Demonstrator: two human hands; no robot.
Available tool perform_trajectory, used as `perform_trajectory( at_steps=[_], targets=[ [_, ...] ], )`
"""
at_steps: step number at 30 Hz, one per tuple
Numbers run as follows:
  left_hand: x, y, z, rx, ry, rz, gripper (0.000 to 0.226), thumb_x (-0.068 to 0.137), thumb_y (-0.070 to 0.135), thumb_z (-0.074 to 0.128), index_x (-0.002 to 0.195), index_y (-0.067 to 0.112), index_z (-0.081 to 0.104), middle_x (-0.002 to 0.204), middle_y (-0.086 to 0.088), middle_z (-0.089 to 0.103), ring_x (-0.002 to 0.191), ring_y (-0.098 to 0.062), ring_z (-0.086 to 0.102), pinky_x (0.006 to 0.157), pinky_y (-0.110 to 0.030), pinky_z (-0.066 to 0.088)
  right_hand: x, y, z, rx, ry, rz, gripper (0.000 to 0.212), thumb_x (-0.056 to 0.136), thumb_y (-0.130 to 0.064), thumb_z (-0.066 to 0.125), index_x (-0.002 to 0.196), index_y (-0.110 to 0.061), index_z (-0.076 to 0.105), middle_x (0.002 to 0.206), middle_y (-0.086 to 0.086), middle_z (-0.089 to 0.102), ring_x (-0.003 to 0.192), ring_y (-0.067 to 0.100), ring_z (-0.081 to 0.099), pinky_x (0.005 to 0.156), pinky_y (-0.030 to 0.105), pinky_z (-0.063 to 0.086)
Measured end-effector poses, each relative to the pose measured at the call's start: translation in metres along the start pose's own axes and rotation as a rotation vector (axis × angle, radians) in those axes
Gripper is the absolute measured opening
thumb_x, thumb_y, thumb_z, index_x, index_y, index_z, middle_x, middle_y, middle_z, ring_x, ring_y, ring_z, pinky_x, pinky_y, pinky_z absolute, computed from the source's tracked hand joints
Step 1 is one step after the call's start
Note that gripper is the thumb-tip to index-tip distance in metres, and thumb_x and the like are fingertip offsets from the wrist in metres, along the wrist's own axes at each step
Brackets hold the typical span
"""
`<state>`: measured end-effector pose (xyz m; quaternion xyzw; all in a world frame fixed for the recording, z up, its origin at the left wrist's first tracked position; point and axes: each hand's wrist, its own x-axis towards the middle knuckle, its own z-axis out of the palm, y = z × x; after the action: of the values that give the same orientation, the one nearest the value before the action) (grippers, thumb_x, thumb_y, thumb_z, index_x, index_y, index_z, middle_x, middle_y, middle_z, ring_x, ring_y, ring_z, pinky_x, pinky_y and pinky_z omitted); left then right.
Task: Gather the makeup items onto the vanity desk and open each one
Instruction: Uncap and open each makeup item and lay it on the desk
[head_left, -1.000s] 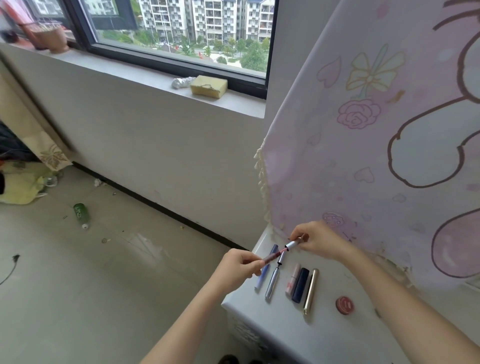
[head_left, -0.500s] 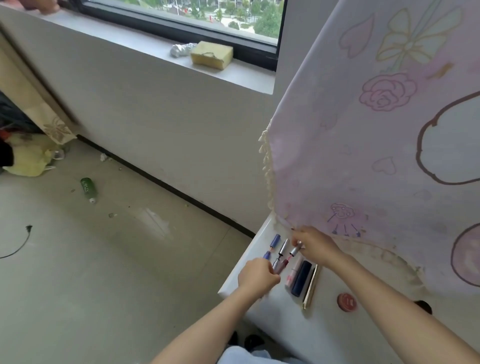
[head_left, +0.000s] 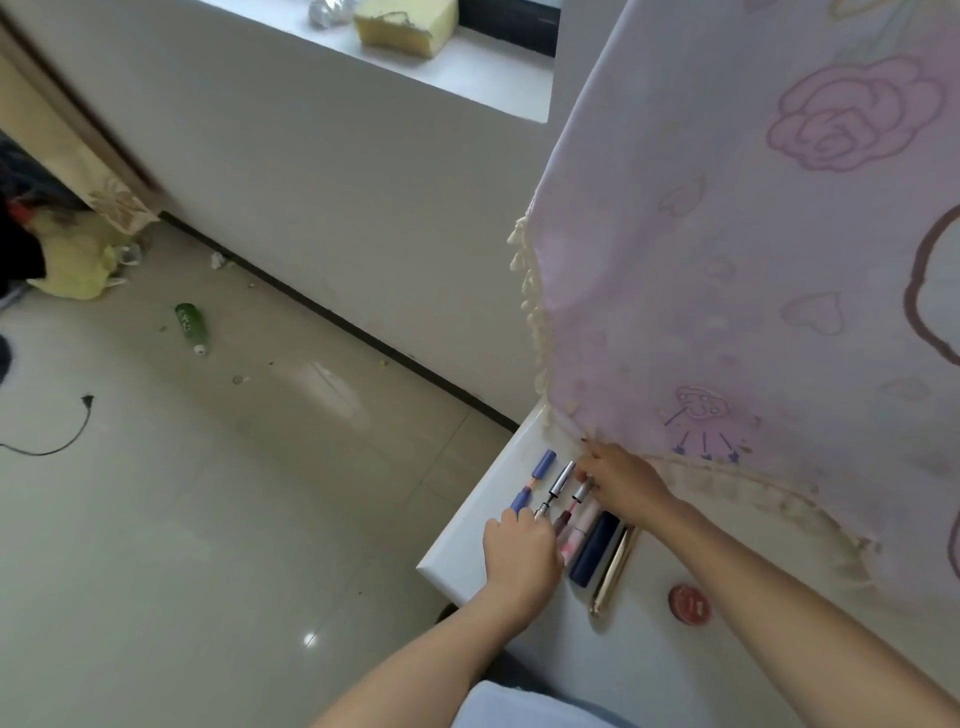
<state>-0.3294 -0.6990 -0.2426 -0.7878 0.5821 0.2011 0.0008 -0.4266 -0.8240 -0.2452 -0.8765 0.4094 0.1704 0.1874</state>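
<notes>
Hands are working over the white vanity desk (head_left: 467, 551): the left hand (head_left: 522, 553), fingers curled, is pinching the dark red tube end of an opened lip gloss (head_left: 563, 517), and the right hand (head_left: 621, 486) is pinching its silver cap end farther up the desk. Six slim items are lying side by side on the desk. Right of them, one round red jar (head_left: 689, 601) is sitting apart. Beyond the desk, a pink cloth (head_left: 727, 260) is hanging.

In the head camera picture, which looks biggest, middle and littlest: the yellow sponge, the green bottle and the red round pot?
1. Sponge, clearly biggest, though cut off at the top.
2. Green bottle and red pot look alike; the pot is nearer, so unsure.
</notes>
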Motion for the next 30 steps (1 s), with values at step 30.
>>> perform_trajectory(
  at_steps=[30],
  targets=[
    [-0.008,0.007,0.022,0.176,0.104,0.088,0.032,0.033,0.035,0.084,0.038,0.022,0.055,0.038,0.006,0.047,0.048,-0.01,0.021,0.048,-0.023,0.02,-0.02,0.004,0.002,0.17,0.076,0.148,0.024,0.09,-0.01,0.041,0.091,-0.004,0.064,0.105,0.013,0.059,0.1,0.025,0.052,0.067,0.026,0.034]
  ],
)
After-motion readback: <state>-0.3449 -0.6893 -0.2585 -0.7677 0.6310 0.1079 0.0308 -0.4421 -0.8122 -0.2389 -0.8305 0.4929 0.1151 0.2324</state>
